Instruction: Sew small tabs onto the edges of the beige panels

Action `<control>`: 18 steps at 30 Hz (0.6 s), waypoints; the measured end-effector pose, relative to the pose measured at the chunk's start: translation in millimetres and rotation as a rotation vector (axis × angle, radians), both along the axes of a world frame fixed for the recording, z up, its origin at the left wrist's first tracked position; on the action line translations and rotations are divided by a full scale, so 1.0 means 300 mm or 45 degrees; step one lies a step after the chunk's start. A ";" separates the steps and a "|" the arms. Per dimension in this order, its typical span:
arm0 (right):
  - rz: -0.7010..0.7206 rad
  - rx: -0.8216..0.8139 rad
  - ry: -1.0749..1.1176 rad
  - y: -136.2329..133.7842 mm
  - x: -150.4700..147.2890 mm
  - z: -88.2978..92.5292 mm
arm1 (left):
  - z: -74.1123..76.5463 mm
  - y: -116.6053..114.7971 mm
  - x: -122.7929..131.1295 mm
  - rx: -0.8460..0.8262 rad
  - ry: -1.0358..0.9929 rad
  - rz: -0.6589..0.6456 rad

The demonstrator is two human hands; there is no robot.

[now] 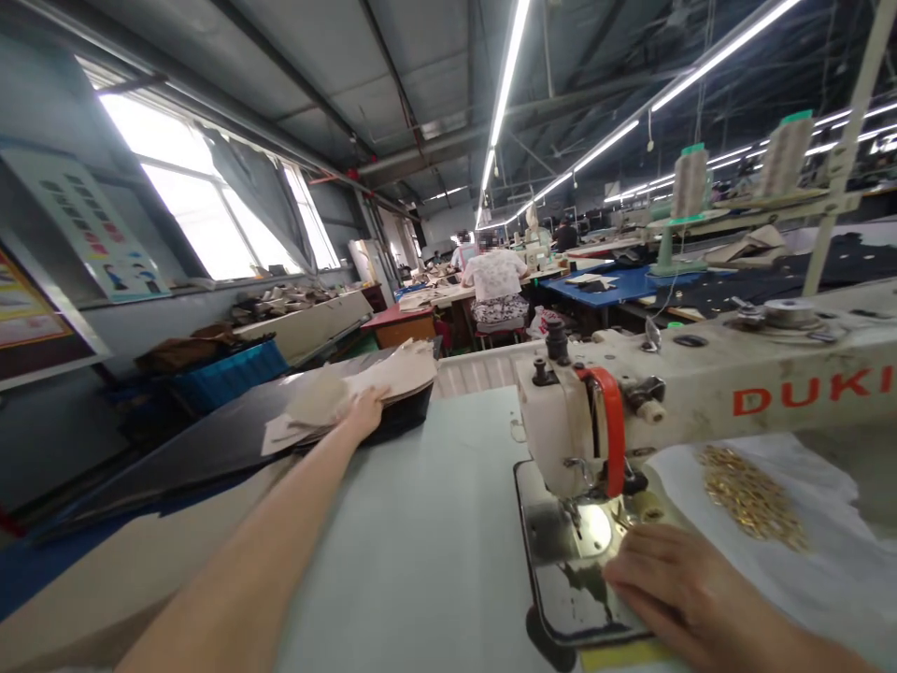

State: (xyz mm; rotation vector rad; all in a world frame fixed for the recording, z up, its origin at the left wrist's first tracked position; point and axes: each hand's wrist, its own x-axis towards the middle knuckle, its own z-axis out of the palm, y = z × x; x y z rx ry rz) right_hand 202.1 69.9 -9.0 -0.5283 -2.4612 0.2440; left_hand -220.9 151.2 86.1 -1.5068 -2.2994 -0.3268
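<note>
My left hand (364,411) reaches far out across the pale green table (420,542) and rests on a stack of beige fabric pieces (364,388); its fingers are hidden in the pile. My right hand (673,584) lies on the shiny metal plate (561,551) of a cream sewing machine (701,393), fingers bent together just right of the needle; anything under them is hidden. A heap of small gold metal parts (749,491) lies on a white cloth (827,551) beside that hand.
A dark board (210,449) lies left of the fabric stack, with a blue crate (228,374) behind it. Thread cones (690,182) stand on a rack at the right. A seated person (496,285) works at tables further back.
</note>
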 end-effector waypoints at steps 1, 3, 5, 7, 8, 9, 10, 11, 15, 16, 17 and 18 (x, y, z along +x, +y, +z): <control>-0.002 0.009 0.006 0.001 -0.001 0.001 | -0.041 0.016 -0.011 -0.033 -0.041 0.043; -0.010 0.013 0.007 0.003 -0.004 0.002 | -0.082 0.034 -0.036 -0.087 -0.097 0.088; -0.017 0.009 -0.001 0.004 -0.008 0.002 | -0.079 0.043 -0.064 -0.138 -0.129 0.080; -0.012 0.011 -0.005 0.005 -0.012 -0.002 | -0.059 0.047 -0.086 -0.179 -0.153 0.068; -0.008 0.015 -0.005 0.006 -0.013 -0.005 | -0.050 0.048 -0.092 -0.190 -0.164 0.070; -0.005 0.019 -0.006 0.006 -0.014 -0.008 | -0.045 0.046 -0.094 -0.194 -0.172 0.077; -0.007 0.020 -0.006 0.007 -0.014 -0.012 | -0.042 0.043 -0.093 -0.191 -0.177 0.087; -0.012 0.018 -0.008 0.007 -0.013 -0.015 | -0.042 0.038 -0.089 -0.184 -0.180 0.097; -0.042 0.015 -0.014 0.002 -0.006 -0.022 | -0.028 -0.021 -0.087 -0.159 -0.165 0.085; -0.040 0.019 -0.017 0.000 -0.004 -0.021 | -0.015 -0.048 -0.097 -0.158 -0.158 0.081; -0.033 0.024 -0.018 -0.002 -0.001 -0.020 | 0.002 -0.082 -0.114 -0.157 -0.150 0.085; -0.024 0.029 -0.019 -0.004 0.003 -0.019 | 0.022 -0.122 -0.135 -0.156 -0.143 0.100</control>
